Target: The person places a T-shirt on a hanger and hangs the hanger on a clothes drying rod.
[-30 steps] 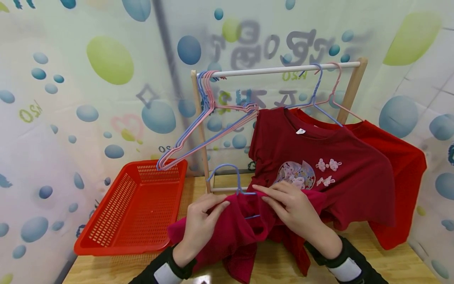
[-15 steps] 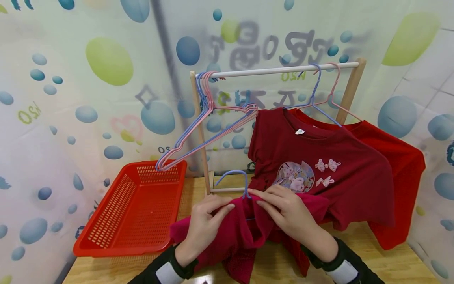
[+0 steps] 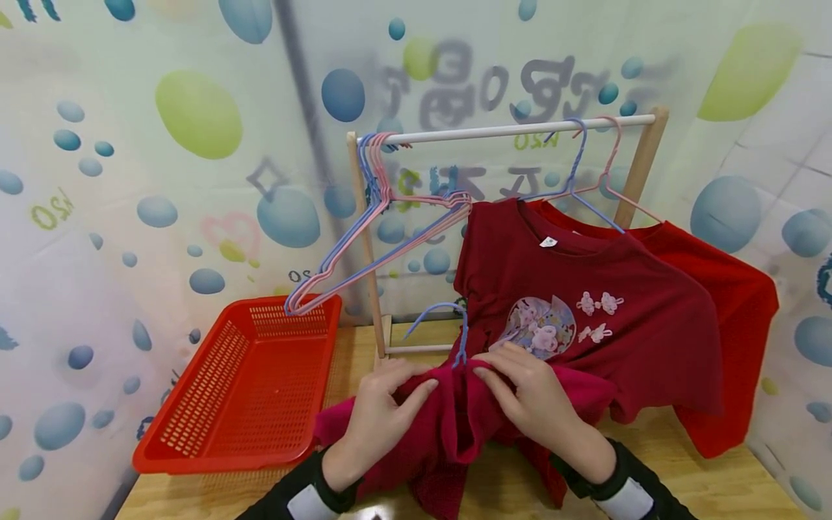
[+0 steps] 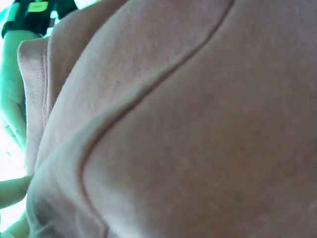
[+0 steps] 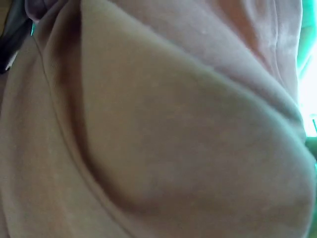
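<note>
A magenta shirt (image 3: 416,448) hangs from both hands above the table in the head view, its lower part draping down. My left hand (image 3: 380,412) pinches the fabric left of the neck opening, thumb on the near side. On the other side of the opening, my right hand (image 3: 536,393) pinches the cloth the same way. Between them rises the hook of a blue hanger (image 3: 463,339), tilted with its curve to the left. The hanger's arms are hidden inside the shirt. Fabric of the shirt (image 4: 198,124) fills most of the left wrist view, and the shirt (image 5: 198,139) likewise covers the right wrist view.
A rack with a white rail (image 3: 481,134) stands behind. Several pink and blue hangers (image 3: 383,198) hang at its left end. A dark red T-shirt (image 3: 650,325) and a red garment (image 3: 747,310) hang at its right. A red basket (image 3: 260,390) sits left on the wooden table (image 3: 682,477).
The hanger's hook has shifted right, and its bar has gone out of sight inside the shirt. The neck opening has narrowed as my hands have drawn slightly together. Both still pinch the fabric.
</note>
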A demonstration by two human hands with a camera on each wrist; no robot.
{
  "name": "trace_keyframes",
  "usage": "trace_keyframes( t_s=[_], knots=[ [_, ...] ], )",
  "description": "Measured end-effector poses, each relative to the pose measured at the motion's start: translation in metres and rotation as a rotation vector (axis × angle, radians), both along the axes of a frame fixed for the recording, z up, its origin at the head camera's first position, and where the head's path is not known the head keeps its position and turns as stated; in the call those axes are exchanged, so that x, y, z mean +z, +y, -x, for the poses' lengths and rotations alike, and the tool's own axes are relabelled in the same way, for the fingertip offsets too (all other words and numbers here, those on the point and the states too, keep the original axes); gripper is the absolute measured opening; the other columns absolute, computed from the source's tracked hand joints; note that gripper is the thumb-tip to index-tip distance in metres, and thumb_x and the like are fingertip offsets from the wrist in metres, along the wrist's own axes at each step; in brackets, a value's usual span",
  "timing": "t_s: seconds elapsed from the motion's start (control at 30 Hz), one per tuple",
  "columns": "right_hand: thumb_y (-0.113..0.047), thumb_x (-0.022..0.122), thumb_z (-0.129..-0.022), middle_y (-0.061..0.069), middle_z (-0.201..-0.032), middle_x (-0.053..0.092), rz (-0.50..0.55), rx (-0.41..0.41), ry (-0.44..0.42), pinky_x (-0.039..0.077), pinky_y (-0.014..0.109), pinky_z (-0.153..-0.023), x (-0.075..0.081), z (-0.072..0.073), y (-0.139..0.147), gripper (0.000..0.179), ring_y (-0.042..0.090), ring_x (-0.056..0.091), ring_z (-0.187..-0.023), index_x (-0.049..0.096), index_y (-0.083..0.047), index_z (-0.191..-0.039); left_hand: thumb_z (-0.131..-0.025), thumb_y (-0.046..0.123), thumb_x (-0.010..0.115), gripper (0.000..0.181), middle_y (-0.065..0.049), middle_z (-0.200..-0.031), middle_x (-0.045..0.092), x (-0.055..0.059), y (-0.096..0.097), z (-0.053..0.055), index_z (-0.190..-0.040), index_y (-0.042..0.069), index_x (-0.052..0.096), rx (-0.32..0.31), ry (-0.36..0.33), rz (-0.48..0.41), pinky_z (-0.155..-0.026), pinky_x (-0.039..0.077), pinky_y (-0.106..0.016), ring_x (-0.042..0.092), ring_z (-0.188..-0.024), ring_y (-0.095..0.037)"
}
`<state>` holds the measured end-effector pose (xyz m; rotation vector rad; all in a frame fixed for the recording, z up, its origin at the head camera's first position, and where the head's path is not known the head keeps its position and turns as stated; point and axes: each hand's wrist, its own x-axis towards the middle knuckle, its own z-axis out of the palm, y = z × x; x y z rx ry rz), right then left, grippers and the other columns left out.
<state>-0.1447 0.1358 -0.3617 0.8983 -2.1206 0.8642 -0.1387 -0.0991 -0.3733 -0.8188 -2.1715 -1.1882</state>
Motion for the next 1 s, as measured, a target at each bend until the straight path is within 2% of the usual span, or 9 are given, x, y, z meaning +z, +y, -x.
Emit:
trace_keyframes(
  t_s=[0.1, 0.2, 0.37, 0.47, 0.6, 0.67, 0.73, 0.83, 1.0],
  knots=[
    [0.009, 0.078, -0.079, -0.003, -0.091, 0.074, 0.053, -0.002, 0.001, 0.048, 0.018, -0.073, -0.001, 0.001, 0.002, 0.027, 0.009, 0.062, -0.082, 0.079, -0.006, -0.101, -0.088, 0.017, 0.080, 0.023, 0.002, -0.096, 0.076, 0.001, 0.000, -0.001, -0.110, 0.010, 0.078, 0.053, 0.087, 0.102, -0.077, 0.056, -0.033, 0.067, -0.092, -0.013],
    [0.014, 0.078, -0.077, 0.000, -0.090, 0.076, 0.096, 0.002, 0.017, 0.048, 0.019, -0.071, 0.000, 0.004, 0.004, 0.029, 0.011, 0.063, -0.080, 0.078, -0.004, -0.100, -0.089, 0.022, 0.080, 0.034, 0.000, -0.100, 0.073, 0.002, -0.002, -0.002, -0.120, 0.009, 0.075, 0.116, 0.165, 0.190, -0.076, 0.054, -0.035, 0.065, -0.093, -0.015],
    [0.016, 0.077, -0.076, 0.003, -0.092, 0.077, 0.136, -0.004, 0.016, 0.050, 0.019, -0.074, 0.000, 0.006, 0.010, 0.032, 0.014, 0.066, -0.081, 0.078, -0.003, -0.101, -0.091, 0.022, 0.078, 0.043, -0.006, -0.110, 0.070, 0.007, -0.013, -0.001, -0.130, 0.007, 0.070, 0.186, 0.156, 0.163, -0.081, 0.046, -0.040, 0.060, -0.099, -0.021],
    [0.016, 0.077, -0.076, 0.003, -0.092, 0.077, 0.139, -0.022, 0.004, 0.050, 0.018, -0.074, 0.000, 0.006, 0.013, 0.032, 0.014, 0.067, -0.081, 0.078, -0.003, -0.102, -0.094, 0.019, 0.074, 0.039, -0.008, -0.112, 0.068, 0.012, -0.026, 0.000, -0.129, 0.006, 0.069, 0.213, 0.053, 0.095, -0.083, 0.045, -0.041, 0.057, -0.102, -0.023],
    [0.015, 0.076, -0.078, 0.003, -0.094, 0.077, 0.136, -0.057, -0.009, 0.050, 0.014, -0.080, 0.001, 0.006, 0.019, 0.030, 0.015, 0.069, -0.085, 0.079, -0.003, -0.102, -0.099, 0.024, 0.068, 0.035, -0.006, -0.115, 0.067, 0.018, -0.047, -0.002, -0.129, 0.008, 0.069, 0.222, -0.219, 0.040, -0.086, 0.050, -0.042, 0.059, -0.104, -0.020],
    [0.015, 0.076, -0.078, 0.004, -0.095, 0.077, 0.141, -0.073, -0.013, 0.049, 0.012, -0.085, 0.002, 0.006, 0.021, 0.029, 0.017, 0.070, -0.087, 0.079, -0.002, -0.101, -0.099, 0.028, 0.068, 0.036, -0.003, -0.117, 0.068, 0.021, -0.057, -0.003, -0.130, 0.010, 0.069, 0.218, -0.361, 0.043, -0.087, 0.052, -0.042, 0.061, -0.103, -0.016],
    [0.015, 0.076, -0.077, 0.005, -0.096, 0.077, 0.147, -0.082, -0.016, 0.048, 0.010, -0.088, 0.002, 0.006, 0.023, 0.029, 0.018, 0.071, -0.089, 0.079, -0.001, -0.101, -0.096, 0.029, 0.072, 0.039, -0.003, -0.118, 0.068, 0.023, -0.067, -0.005, -0.131, 0.011, 0.068, 0.209, -0.457, 0.064, -0.087, 0.053, -0.041, 0.063, -0.103, -0.015],
    [0.016, 0.077, -0.076, 0.005, -0.096, 0.078, 0.154, -0.088, -0.012, 0.047, 0.010, -0.090, 0.002, 0.007, 0.026, 0.029, 0.018, 0.071, -0.090, 0.079, -0.001, -0.100, -0.091, 0.025, 0.078, 0.046, -0.003, -0.121, 0.068, 0.023, -0.078, -0.008, -0.133, 0.011, 0.066, 0.198, -0.529, 0.129, -0.088, 0.052, -0.042, 0.063, -0.105, -0.017],
    [0.016, 0.077, -0.075, 0.007, -0.094, 0.078, 0.155, -0.094, -0.012, 0.047, 0.009, -0.091, 0.002, 0.006, 0.034, 0.029, 0.017, 0.071, -0.089, 0.079, 0.001, -0.099, -0.087, 0.000, 0.077, 0.044, -0.006, -0.117, 0.068, 0.021, -0.087, -0.012, -0.129, 0.009, 0.067, 0.187, -0.520, 0.168, -0.082, 0.054, -0.036, 0.063, -0.099, -0.018]
  ],
)
